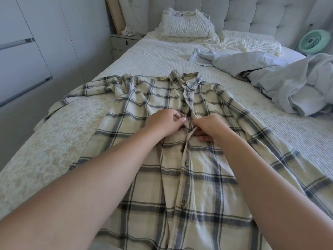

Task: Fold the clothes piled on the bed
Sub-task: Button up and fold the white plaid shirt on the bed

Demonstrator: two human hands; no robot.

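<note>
A cream plaid shirt (153, 98) with dark stripes lies front up on the bed (153, 56), collar away from me, one sleeve stretched out to the left. My left hand (163, 122) pinches the left edge of the button placket at chest height. My right hand (210, 128) grips the opposite placket edge right beside it, fingers curled under the cloth. Two buttons lower down the front are fastened. A crumpled pile of pale blue clothes (288, 82) lies at the right side of the bed.
Pillows with a folded textured blanket (185, 24) sit at the headboard. A small green fan (313, 40) stands at the far right. A white nightstand (124, 42) and wardrobe doors (27, 51) line the left side.
</note>
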